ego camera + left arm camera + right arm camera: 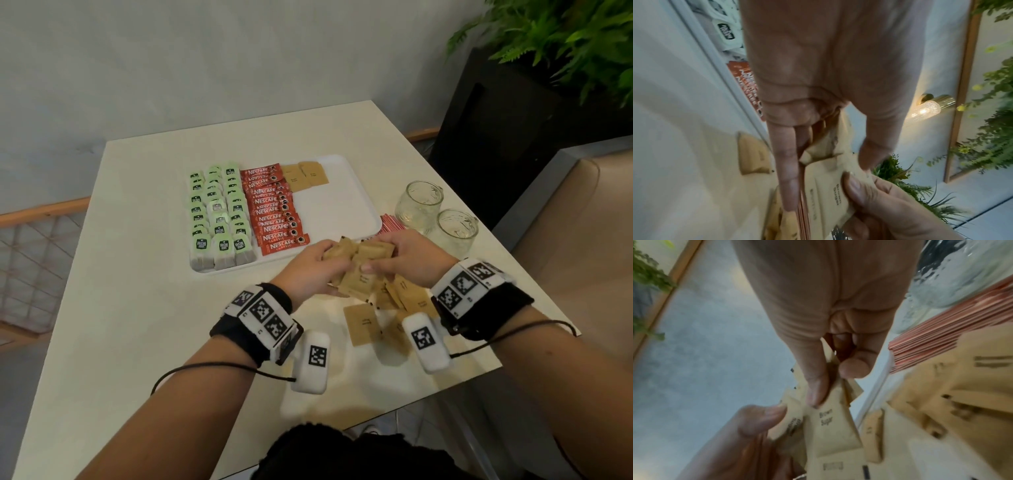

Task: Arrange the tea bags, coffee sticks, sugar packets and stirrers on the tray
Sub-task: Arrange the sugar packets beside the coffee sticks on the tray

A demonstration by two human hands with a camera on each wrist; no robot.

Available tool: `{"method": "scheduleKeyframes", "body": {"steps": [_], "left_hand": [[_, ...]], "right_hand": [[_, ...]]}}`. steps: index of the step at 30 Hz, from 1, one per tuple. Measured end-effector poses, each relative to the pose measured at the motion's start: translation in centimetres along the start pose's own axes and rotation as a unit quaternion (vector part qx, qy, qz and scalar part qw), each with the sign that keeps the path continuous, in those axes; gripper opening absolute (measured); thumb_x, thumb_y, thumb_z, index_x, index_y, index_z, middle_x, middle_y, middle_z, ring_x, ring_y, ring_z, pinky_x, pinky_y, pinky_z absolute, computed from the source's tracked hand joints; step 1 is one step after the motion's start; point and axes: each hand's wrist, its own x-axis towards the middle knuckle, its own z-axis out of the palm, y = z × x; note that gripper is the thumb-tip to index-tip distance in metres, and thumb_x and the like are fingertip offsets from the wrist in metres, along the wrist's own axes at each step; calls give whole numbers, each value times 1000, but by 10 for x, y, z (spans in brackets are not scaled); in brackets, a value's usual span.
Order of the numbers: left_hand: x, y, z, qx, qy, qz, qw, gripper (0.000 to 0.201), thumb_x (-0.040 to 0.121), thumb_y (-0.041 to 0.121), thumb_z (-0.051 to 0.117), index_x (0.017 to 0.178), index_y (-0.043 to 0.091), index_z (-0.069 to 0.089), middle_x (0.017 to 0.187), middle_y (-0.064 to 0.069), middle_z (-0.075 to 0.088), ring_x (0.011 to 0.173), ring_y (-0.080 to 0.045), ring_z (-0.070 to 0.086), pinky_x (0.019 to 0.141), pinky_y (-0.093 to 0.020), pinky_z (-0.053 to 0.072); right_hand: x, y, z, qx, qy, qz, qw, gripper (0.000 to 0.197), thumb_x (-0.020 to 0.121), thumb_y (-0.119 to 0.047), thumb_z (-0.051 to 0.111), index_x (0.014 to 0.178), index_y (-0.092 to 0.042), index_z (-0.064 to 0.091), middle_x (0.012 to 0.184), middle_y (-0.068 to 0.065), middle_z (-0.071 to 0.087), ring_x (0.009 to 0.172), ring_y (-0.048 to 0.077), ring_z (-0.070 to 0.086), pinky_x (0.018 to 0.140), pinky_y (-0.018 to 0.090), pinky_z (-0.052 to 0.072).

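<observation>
A white tray (346,209) lies on the table. On it are rows of green tea bags (219,212), red coffee sticks (275,209) and a few brown sugar packets (305,176) at the far end. Just in front of the tray, both hands hold a bunch of brown sugar packets (359,270). My left hand (317,269) grips the bunch from the left. My right hand (394,255) pinches a packet (830,423) in it with thumb and fingers. More loose sugar packets (404,301) lie on the table under my right wrist. Red stirrers (392,222) lie right of the tray.
Two glass jars (419,202) (455,229) stand right of the tray near the table's right edge. A dark planter (507,137) with green plants stands beyond the table's right corner. A beige seat (582,240) is to the right.
</observation>
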Motion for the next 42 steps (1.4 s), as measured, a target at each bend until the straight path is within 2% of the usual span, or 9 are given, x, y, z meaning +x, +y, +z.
{"method": "scheduleKeyframes", "body": {"steps": [3, 9, 15, 20, 24, 27, 33, 38, 42], "left_hand": [[2, 10, -6, 16, 9, 44, 999, 47, 79, 8, 79, 121, 10, 59, 110, -10, 71, 93, -23, 73, 76, -43, 61], [5, 20, -25, -76, 55, 42, 995, 35, 83, 1, 73, 116, 10, 65, 108, -11, 73, 91, -26, 73, 68, -35, 62], [9, 19, -48, -130, 97, 9, 987, 31, 86, 4, 71, 117, 7, 63, 109, -11, 73, 91, -26, 73, 74, -38, 62], [21, 22, -66, -166, 159, -3, 973, 26, 88, 7, 69, 114, 8, 64, 108, -13, 73, 93, -28, 73, 74, -38, 62], [31, 28, -76, -203, 185, 8, 961, 23, 91, 7, 66, 114, 7, 64, 106, -14, 73, 91, -27, 73, 67, -34, 62], [36, 35, -87, -188, 161, 19, 969, 23, 92, 10, 66, 115, 10, 64, 107, -13, 73, 93, -26, 73, 66, -31, 61], [50, 42, -97, -120, 81, 18, 989, 35, 85, 7, 72, 119, 12, 63, 108, -7, 74, 95, -22, 73, 72, -35, 61], [71, 39, -95, -151, 182, 50, 970, 36, 85, 5, 72, 119, 11, 61, 109, -8, 73, 93, -23, 73, 73, -37, 61], [87, 39, -97, -170, 267, 77, 945, 36, 86, 8, 73, 119, 12, 60, 108, -6, 72, 90, -22, 74, 73, -37, 62]], "right_hand": [[10, -13, -8, 46, 19, -2, 999, 26, 76, -11, 80, 99, -8, 68, 72, 2, 70, 51, 9, 57, 54, 20, 51], [35, -31, -14, 254, 103, 3, 962, 10, 83, 4, 68, 84, -4, 63, 78, 13, 66, 59, 16, 61, 50, 20, 53], [63, -40, -19, 242, 127, -3, 962, 12, 86, -1, 67, 97, 1, 63, 82, 11, 68, 63, 14, 61, 47, 20, 49], [85, -53, -13, 207, 176, -17, 962, 10, 88, -5, 67, 83, -13, 64, 81, 4, 69, 63, 13, 60, 51, 23, 49], [102, -59, -5, 87, 116, -40, 989, 7, 91, -13, 65, 95, -15, 70, 89, 8, 69, 71, 14, 60, 54, 21, 50], [116, -64, -6, -46, 26, -71, 996, 11, 86, -21, 72, 97, -22, 75, 87, 5, 71, 75, 9, 60, 70, 27, 51], [141, -78, -10, -35, 4, -74, 997, 28, 68, -21, 87, 87, -21, 66, 72, 1, 70, 66, 9, 63, 79, 33, 53], [159, -65, -3, 52, 96, -48, 993, 38, 73, -33, 83, 101, -15, 65, 88, -1, 65, 73, 9, 62, 66, 28, 54], [166, -53, 8, 109, 43, 17, 993, 23, 80, -29, 77, 96, -15, 68, 87, -1, 71, 70, 11, 65, 64, 25, 54]]}}
